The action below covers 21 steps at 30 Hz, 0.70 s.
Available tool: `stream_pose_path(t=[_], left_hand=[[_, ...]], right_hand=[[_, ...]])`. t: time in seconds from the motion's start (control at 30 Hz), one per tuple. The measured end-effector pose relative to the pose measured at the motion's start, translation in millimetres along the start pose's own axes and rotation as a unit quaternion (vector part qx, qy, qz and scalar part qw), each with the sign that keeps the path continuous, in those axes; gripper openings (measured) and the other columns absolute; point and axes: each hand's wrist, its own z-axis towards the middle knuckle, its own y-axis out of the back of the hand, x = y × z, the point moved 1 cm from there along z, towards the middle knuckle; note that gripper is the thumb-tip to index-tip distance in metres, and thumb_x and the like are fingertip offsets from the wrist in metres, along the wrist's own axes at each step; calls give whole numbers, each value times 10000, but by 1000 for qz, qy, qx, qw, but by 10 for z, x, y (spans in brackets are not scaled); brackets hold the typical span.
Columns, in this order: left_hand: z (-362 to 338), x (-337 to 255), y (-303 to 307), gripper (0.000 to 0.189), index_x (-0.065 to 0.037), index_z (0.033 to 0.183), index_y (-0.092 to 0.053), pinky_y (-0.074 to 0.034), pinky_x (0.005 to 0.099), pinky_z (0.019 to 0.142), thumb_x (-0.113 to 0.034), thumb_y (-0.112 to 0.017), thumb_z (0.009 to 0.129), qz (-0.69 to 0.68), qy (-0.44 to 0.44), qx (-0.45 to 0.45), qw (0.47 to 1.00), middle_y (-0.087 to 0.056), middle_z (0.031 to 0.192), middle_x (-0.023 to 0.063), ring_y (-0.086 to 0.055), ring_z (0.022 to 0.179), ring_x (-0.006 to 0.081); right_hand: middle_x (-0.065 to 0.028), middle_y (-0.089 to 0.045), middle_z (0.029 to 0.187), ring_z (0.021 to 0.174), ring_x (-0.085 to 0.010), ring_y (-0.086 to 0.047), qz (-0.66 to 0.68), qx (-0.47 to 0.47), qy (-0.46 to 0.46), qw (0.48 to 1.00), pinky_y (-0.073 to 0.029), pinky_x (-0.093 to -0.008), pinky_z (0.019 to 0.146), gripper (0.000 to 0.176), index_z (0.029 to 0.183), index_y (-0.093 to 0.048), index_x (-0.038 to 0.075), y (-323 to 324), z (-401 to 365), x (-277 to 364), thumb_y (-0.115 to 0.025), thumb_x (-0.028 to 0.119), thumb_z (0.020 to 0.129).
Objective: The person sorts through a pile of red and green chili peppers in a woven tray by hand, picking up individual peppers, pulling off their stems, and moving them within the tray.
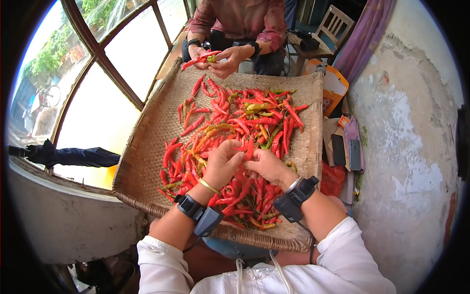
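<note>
Both my hands meet over a heap of red chili peppers on a woven tray. My left hand pinches a red chili pepper between thumb and fingers. From the other side, my right hand has its fingertips closed on the same pepper. A few green and yellowish chilies lie mixed among the red ones. Where my fingertips meet the pepper's lower end, they hide it.
Across the tray, a co-worker's hands hold several chilies. A folded dark umbrella lies by the window at left. Phones and a cardboard box are right of the tray, beside the wall. A wooden chair stands behind.
</note>
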Motion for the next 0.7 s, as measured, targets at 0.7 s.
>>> stream_pose_path(t=[0.7], left_hand=[[335, -26, 501, 525, 3, 1294, -334, -458, 202, 495, -204, -546, 861, 99, -21, -170, 980, -586, 1034, 108, -540, 608, 69]], right_hand=[[-58, -592, 696, 637, -165, -570, -200, -120, 99, 967, -450, -288, 568, 238, 923, -587, 27, 197, 65, 0, -562, 234, 808]])
